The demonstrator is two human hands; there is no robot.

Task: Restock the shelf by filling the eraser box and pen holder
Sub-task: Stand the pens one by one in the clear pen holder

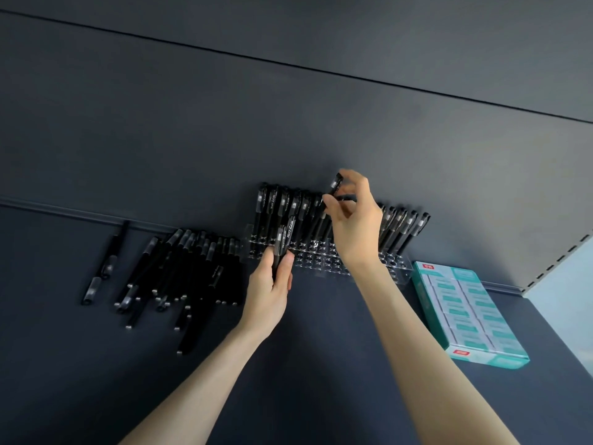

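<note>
One pen holder (309, 261), one eraser box (494, 360)

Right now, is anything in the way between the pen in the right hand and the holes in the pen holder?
Nothing visible blocks it. The right hand pinches the pen above the pen holder, between standing pens; front holes lie bare. The left hand grips spare pens off to the left.

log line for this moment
step: filling pen holder | left hand: holds spare pens | right hand: pinches single pen above holder | eraser box: looks full
</note>
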